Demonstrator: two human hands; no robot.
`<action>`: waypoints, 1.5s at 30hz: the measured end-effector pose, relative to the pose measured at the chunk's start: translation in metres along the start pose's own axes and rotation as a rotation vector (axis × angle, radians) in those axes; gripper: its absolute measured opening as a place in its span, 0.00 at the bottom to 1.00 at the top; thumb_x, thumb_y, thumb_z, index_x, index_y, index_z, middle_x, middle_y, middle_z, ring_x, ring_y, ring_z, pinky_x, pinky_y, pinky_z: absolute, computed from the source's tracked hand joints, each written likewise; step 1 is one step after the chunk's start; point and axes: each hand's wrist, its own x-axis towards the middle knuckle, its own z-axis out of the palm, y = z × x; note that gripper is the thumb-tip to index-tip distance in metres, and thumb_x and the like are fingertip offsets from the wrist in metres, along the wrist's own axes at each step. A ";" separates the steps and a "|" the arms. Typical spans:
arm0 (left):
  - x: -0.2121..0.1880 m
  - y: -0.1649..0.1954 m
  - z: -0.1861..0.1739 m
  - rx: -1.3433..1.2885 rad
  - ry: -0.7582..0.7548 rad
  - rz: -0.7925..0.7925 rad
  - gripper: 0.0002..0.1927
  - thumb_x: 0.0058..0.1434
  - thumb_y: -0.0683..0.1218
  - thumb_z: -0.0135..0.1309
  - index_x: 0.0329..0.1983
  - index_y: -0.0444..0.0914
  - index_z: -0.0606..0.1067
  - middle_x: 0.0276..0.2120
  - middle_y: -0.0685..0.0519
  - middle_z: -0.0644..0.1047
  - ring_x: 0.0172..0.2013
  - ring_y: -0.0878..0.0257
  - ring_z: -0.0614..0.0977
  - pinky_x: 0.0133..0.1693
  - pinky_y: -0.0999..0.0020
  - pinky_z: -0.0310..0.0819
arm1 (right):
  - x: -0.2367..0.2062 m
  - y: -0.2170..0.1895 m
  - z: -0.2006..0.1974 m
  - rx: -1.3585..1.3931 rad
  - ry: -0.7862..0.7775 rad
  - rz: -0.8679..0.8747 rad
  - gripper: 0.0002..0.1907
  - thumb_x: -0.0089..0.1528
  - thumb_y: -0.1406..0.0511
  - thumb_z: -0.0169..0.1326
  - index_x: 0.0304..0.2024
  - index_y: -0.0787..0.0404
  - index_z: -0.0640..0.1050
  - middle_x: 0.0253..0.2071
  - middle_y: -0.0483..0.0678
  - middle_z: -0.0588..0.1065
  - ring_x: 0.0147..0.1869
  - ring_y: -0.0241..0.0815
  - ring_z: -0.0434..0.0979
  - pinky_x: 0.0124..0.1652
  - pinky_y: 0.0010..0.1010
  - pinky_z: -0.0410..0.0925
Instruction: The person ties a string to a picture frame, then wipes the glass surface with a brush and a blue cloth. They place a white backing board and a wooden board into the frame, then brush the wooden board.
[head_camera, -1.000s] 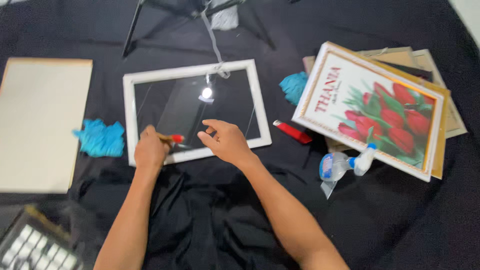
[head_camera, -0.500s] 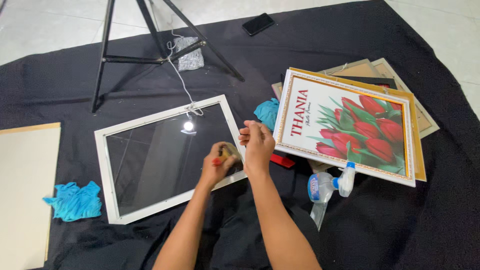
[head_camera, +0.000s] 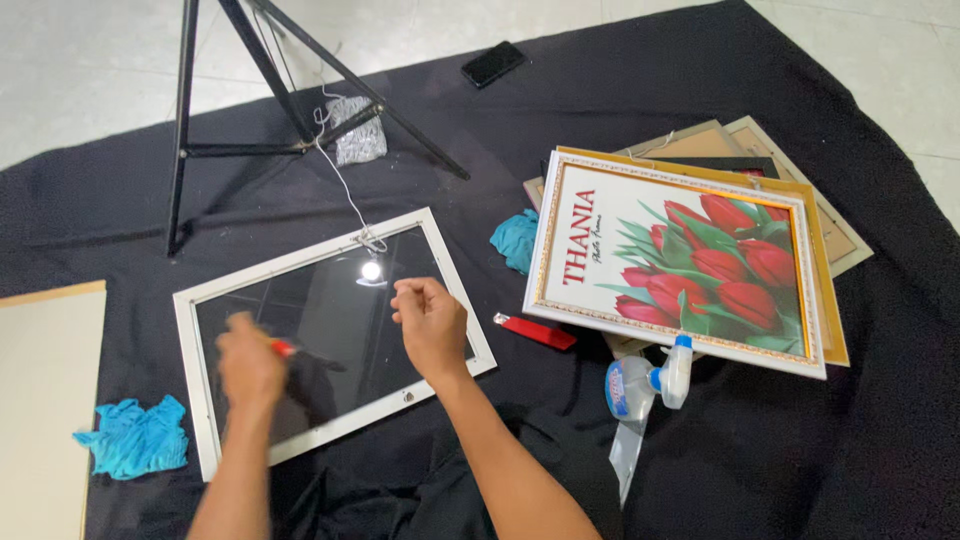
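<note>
A white picture frame (head_camera: 195, 305) with dark glass lies flat on the black cloth (head_camera: 640, 100). My left hand (head_camera: 248, 362) hovers over the glass near the frame's left half, closed around a small tool with a red handle (head_camera: 283, 348); the hand is blurred. My right hand (head_camera: 430, 320) rests over the glass near the frame's right edge, fingers curled, nothing visible in it. A bright light reflection (head_camera: 371, 270) shows on the glass.
A stack of frames topped by a red tulip picture (head_camera: 690, 265) lies to the right. A red utility knife (head_camera: 536, 331), a spray bottle (head_camera: 640, 385), blue cloths (head_camera: 135, 438) (head_camera: 515, 240), a black tripod (head_camera: 260, 80), a phone (head_camera: 493, 63) and a beige board (head_camera: 40, 400) surround the frame.
My left hand has moved from the frame's lower right corner to over its left half. My right hand stays near the right edge. The view has shifted.
</note>
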 end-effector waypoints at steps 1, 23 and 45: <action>-0.001 0.016 0.010 0.028 -0.071 -0.015 0.29 0.57 0.42 0.63 0.59 0.34 0.64 0.48 0.31 0.72 0.45 0.31 0.78 0.45 0.42 0.73 | 0.000 0.001 0.001 0.015 -0.001 -0.027 0.11 0.65 0.63 0.54 0.41 0.64 0.82 0.30 0.46 0.81 0.31 0.31 0.82 0.33 0.22 0.74; 0.062 -0.018 0.015 0.100 0.250 0.007 0.36 0.53 0.45 0.63 0.64 0.28 0.68 0.47 0.28 0.73 0.44 0.33 0.77 0.46 0.45 0.72 | -0.020 0.046 0.018 -0.884 -0.688 0.165 0.28 0.53 0.53 0.60 0.51 0.62 0.80 0.56 0.62 0.72 0.62 0.65 0.70 0.59 0.59 0.60; 0.016 0.230 0.056 -0.663 -0.659 0.295 0.28 0.52 0.49 0.58 0.59 0.48 0.73 0.35 0.41 0.82 0.33 0.46 0.86 0.35 0.54 0.83 | -0.023 0.061 0.031 -1.107 -1.038 0.171 0.22 0.58 0.61 0.56 0.53 0.62 0.79 0.57 0.59 0.77 0.62 0.59 0.77 0.61 0.61 0.62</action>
